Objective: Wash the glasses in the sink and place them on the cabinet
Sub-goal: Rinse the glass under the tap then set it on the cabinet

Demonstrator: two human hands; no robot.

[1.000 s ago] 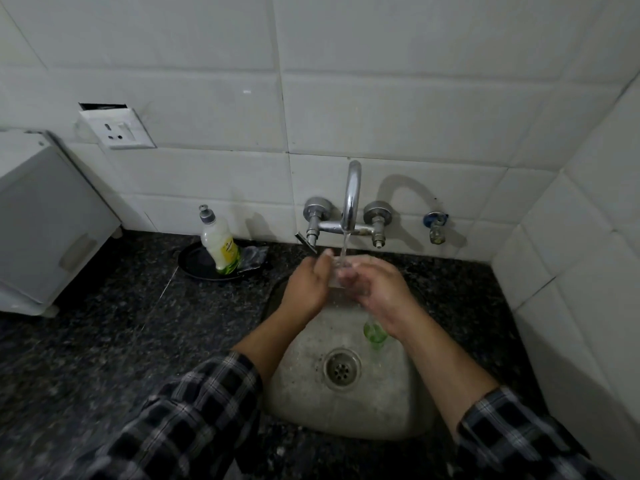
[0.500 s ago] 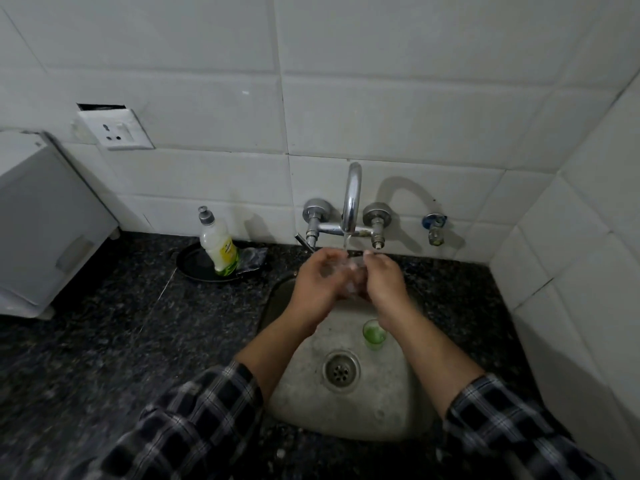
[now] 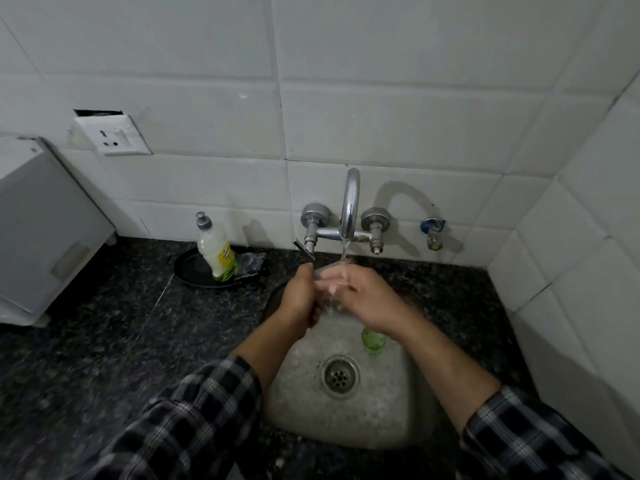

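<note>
Water runs from the chrome tap (image 3: 349,206) onto a clear glass (image 3: 329,277) held over the steel sink (image 3: 377,410). My left hand (image 3: 300,295) grips the glass from the left. My right hand (image 3: 369,299) wraps it from the right, with fingers seen through the glass; most of the glass is hidden by both hands. A small green glass (image 3: 373,340) stands in the sink basin just under my right wrist, right of the drain (image 3: 340,375).
A dish-soap bottle (image 3: 216,252) stands on a black plate (image 3: 194,273) with a scrubber, left of the tap. Dark granite counter (image 3: 104,334) surrounds the sink. A white appliance (image 3: 41,233) sits far left. Tiled walls close the back and right.
Both hands have kept turning and rubbing the clear glass under the stream; my right hand shifted lower and to the right. The green glass stayed put.
</note>
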